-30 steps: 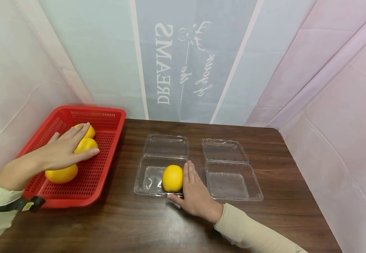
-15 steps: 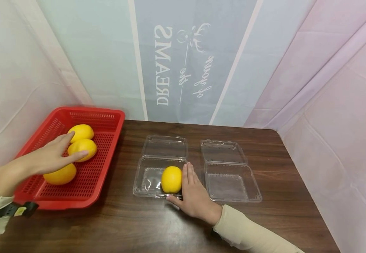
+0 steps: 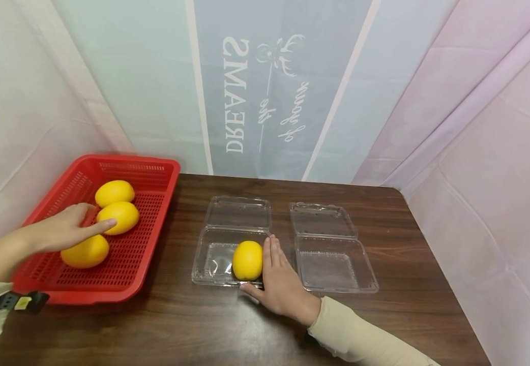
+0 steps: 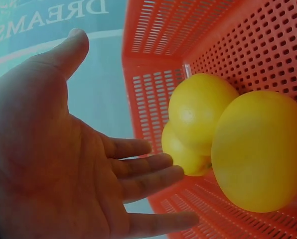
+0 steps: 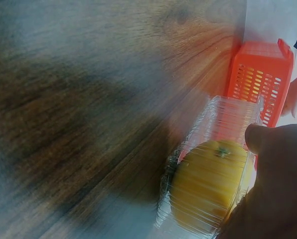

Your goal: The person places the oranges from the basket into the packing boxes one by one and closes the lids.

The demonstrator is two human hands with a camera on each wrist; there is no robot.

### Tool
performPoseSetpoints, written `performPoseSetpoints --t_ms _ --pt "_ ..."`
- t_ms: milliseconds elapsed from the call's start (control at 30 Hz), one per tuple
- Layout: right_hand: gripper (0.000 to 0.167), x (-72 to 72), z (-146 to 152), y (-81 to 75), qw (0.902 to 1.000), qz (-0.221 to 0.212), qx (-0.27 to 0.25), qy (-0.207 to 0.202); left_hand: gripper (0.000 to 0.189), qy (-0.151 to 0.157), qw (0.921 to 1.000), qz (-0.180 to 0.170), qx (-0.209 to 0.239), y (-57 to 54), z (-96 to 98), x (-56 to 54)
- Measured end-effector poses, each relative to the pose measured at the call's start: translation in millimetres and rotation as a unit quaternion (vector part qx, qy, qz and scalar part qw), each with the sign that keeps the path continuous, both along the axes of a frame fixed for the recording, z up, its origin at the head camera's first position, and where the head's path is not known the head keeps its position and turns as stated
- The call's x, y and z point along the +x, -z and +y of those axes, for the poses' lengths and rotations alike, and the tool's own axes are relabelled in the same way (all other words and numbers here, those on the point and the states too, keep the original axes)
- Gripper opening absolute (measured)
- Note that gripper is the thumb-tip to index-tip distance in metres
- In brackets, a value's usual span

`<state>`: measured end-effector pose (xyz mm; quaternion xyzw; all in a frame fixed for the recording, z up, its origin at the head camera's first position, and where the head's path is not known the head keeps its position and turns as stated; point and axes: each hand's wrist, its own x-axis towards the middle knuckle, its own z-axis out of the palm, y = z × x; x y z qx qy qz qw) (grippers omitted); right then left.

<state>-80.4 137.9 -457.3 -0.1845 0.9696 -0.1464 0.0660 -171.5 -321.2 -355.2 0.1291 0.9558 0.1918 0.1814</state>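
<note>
Over the left part of the red plastic basket hovers my left hand, nothing held in it. Three yellow oval fruits lie inside: a far one, a middle one and a near one. In the left wrist view the palm faces the camera, its fingers spread beside the fruits. Another yellow fruit sits in the right half of the left clear plastic clamshell box, whose lid lies back. My right hand rests against this box's right side, fingers straight, thumb at its front edge.
A second clear clamshell box stands to the right, lid laid back, on the brown wooden table. Behind hangs a printed fabric backdrop; pale fabric walls close in both sides.
My left hand has drawn back to the left and toward me, uncovering the far and middle fruits. The right hand keeps its place at the box.
</note>
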Motion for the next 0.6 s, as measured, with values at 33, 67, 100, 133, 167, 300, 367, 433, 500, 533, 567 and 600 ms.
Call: performPoseSetpoints --t_ms 33,67,100,133,167,300,367,433,500,533,567,600 --pt "0.113 0.1 0 -0.3 1.0 0.0 0.001 0.0 0.077 -0.001 1.0 -0.009 -0.002 0.0 -0.7 -0.7" --pt "0.113 0.1 0 -0.4 1.0 0.0 0.002 0.0 0.074 -0.002 0.9997 -0.022 -0.004 -0.1 -1.2 -1.4" --pt "0.113 0.1 0 -0.8 1.0 0.001 0.001 -0.001 0.07 -0.004 0.9994 -0.034 -0.005 -0.1 -1.5 -2.2" --pt "0.112 0.2 0 -1.1 1.0 0.002 0.0 -0.001 0.066 -0.006 0.9989 -0.047 -0.006 0.0 -1.9 -3.1" --pt "0.112 0.2 0 -1.3 1.0 0.002 0.001 -0.001 0.063 -0.008 0.9981 -0.061 -0.006 0.1 -2.5 -4.1" --pt "0.111 0.4 -1 -2.3 1.0 0.005 -0.006 -0.003 0.063 -0.015 0.9939 -0.109 -0.012 0.0 -5.8 -7.5" --pt "0.111 0.6 -1 -2.7 1.0 0.003 -0.006 -0.003 0.072 -0.012 0.9919 -0.125 -0.022 -0.1 -8.1 -9.5" --pt "0.111 0.8 -2 -2.9 1.0 0.004 -0.006 -0.004 0.084 -0.009 0.99 -0.136 -0.037 -0.1 -9.8 -11.7" --pt "0.111 0.9 -2 -2.9 1.0 0.003 -0.006 -0.003 0.095 -0.002 0.9878 -0.147 -0.05 0.3 -10.4 -13.8" --pt "0.11 0.9 -2 -3.0 1.0 0.003 -0.006 -0.003 0.099 0.001 0.9865 -0.155 -0.053 0.5 -10.4 -14.9" --pt "0.11 0.9 -2 -3.0 1.0 0.002 -0.005 -0.003 0.102 0.003 0.9851 -0.163 -0.054 0.5 -10.1 -16.1" --pt "0.11 0.8 -2 -2.9 1.0 0.002 -0.005 -0.003 0.104 0.004 0.9838 -0.17 -0.056 0.4 -9.6 -17.1"
